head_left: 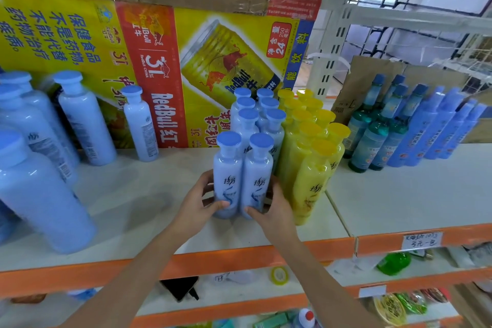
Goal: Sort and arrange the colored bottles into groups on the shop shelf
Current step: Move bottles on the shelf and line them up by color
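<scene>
Left hand (198, 205): gripped the left front bottle (227, 181) low down, thumb across the label and fingers curled behind.
Right hand (274, 209): held the right front bottle (257, 178) the same way, its fingers tucked between that bottle and the yellow bottles (308, 157).
Where the pair stood: upright and touching each other, near the front of the shelf (159, 194), heading the two-column pale-blue block (266, 114).
Neighbours: the yellow group stood just beside on the right, and the Red Bull carton (159, 66) leaned behind.
Step in hand: probably squaring the front pair against its block.
Doing it well: keep both grips low, slide rather than lift, push the two bases back together until they meet the row behind, and leave the labels facing out.
Risk: the right fingers were close to the front yellow bottle, and a nudge could tip it.
Left to do: the loose pale-blue bottles (85, 120) on the left stood apart and ungrouped.
</scene>
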`<action>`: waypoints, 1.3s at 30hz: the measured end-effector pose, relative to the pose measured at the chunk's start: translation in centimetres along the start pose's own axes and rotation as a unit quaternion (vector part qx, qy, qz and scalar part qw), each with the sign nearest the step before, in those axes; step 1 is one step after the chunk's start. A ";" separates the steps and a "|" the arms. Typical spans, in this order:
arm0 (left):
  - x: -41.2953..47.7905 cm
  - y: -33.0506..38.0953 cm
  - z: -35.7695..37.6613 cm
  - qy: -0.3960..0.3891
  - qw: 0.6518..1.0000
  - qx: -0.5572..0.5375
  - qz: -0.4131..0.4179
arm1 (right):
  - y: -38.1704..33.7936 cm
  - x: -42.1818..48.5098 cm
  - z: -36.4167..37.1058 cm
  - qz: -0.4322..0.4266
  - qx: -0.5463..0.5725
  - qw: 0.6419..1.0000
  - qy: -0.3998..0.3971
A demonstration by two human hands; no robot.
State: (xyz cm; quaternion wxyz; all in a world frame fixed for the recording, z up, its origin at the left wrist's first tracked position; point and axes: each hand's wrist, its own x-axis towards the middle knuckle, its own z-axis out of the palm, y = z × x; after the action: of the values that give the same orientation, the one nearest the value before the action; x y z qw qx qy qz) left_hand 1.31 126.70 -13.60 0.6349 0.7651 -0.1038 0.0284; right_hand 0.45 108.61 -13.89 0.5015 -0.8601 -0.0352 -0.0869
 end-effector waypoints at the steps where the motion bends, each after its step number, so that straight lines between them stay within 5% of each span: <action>1: 0.1 0.1 0.0 -0.003 1.000 0.001 0.002 | 0.0 0.0 0.1 -0.001 -0.004 1.000 0.008; 10: 0.4 0.7 -0.2 -0.028 1.000 0.009 -0.002 | -0.7 0.3 -0.8 -0.008 -0.049 0.999 -0.023; 15: 2.1 4.8 -1.8 -0.014 0.998 0.057 0.030 | -5.2 1.6 -4.2 -0.091 -0.055 0.994 -0.032; 19: 4.0 10.4 -3.3 -0.024 0.982 0.157 0.104 | -9.6 3.2 -7.2 -0.141 -0.114 0.982 -0.044; 29: 5.3 15.0 -3.1 -0.086 0.924 0.359 0.102 | -13.5 6.8 -9.6 -0.208 -0.300 0.914 -0.175; 39: 6.2 16.4 -1.8 -0.095 0.930 0.343 0.093 | -14.6 8.8 -11.8 -0.214 -0.317 0.905 -0.187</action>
State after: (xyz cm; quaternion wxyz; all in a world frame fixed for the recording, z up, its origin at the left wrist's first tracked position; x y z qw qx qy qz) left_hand 4.29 124.83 3.67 0.3152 0.9223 -0.2184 0.0483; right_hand 5.64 105.29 5.93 0.1558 -0.9460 -0.2820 -0.0356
